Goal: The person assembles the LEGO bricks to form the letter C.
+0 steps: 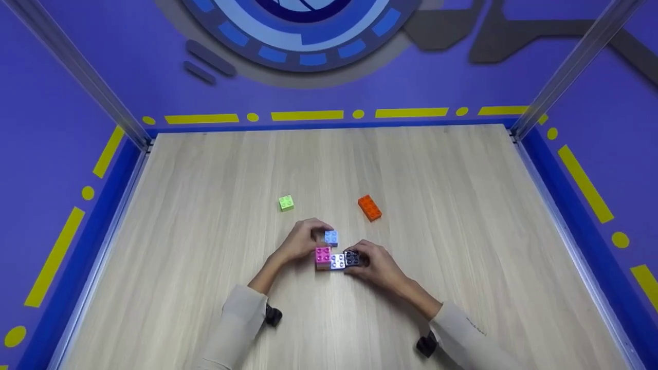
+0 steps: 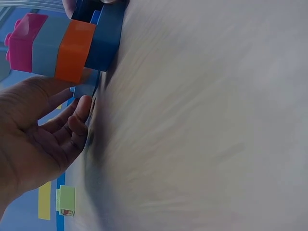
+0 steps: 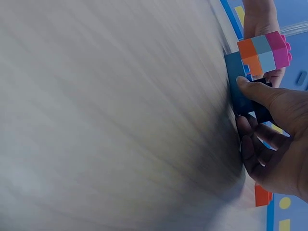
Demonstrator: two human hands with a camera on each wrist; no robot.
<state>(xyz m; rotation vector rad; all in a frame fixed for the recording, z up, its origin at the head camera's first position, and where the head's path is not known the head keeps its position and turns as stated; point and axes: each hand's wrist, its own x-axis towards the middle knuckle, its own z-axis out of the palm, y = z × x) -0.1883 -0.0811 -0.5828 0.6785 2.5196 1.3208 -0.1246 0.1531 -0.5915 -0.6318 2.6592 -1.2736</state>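
In the head view, a stack of bricks stands at the table's middle, with a pink brick (image 1: pixel 323 255) topping its left end. Below the pink are a grey-blue layer and an orange brick (image 2: pixel 75 50), over a long blue brick (image 3: pixel 236 79). A black brick (image 1: pixel 352 258) sits at the stack's right end. My right hand (image 1: pixel 378 264) grips this end, thumb on the blue brick's side, fingers behind. Just behind the stack, my left hand (image 1: pixel 302 240) pinches a small light blue brick (image 1: pixel 331 237) between thumb and fingers.
A lime green brick (image 1: pixel 286 203) lies farther back on the left, and an orange-red brick (image 1: pixel 370 208) back on the right. The wooden table (image 1: pixel 205 180) is bounded by purple walls at the back and both sides.
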